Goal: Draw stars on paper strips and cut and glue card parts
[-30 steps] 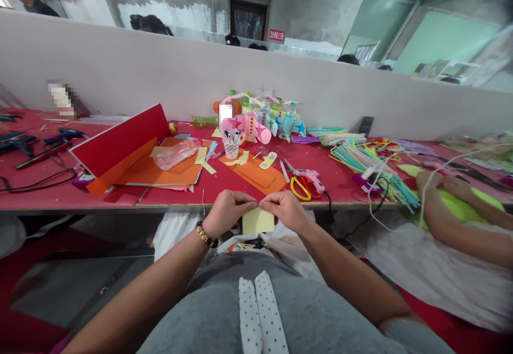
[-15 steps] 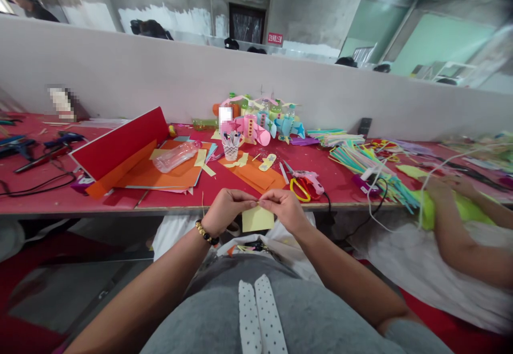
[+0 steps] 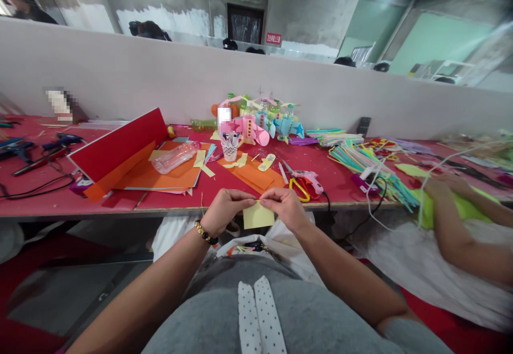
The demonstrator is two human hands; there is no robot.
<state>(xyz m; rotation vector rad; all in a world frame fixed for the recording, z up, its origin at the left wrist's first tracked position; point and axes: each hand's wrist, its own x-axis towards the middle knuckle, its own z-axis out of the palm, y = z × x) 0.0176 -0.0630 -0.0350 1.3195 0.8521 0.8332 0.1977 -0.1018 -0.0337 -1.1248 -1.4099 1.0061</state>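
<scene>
A small pale yellow piece of paper [image 3: 258, 216] hangs between my hands just off the table's front edge. My left hand [image 3: 228, 209], with a beaded bracelet at the wrist, pinches its upper left edge. At the upper right edge, the thumb and fingers of my right hand [image 3: 284, 207] grip the same paper. Beyond my hands lie orange paper sheets [image 3: 256, 177] with yellow scraps and a yellow piece with stars [image 3: 266, 162]. Scissors with yellow handles [image 3: 300, 189] and a pink glue gun [image 3: 310, 180] are near my right hand.
A clear plastic bottle [image 3: 176, 158] rests on orange paper at left, beside a red board [image 3: 120, 143]. Behind a pen cup [image 3: 230, 148] stand several bottle planes [image 3: 256, 124]. Coloured strips [image 3: 356, 159] lie at right, near a co-worker's arm [image 3: 452, 231] and a white cable.
Both hands keep their pinch on the yellow paper, which has shifted very slightly. The whole view has moved a little; nothing was taken up or let go.
</scene>
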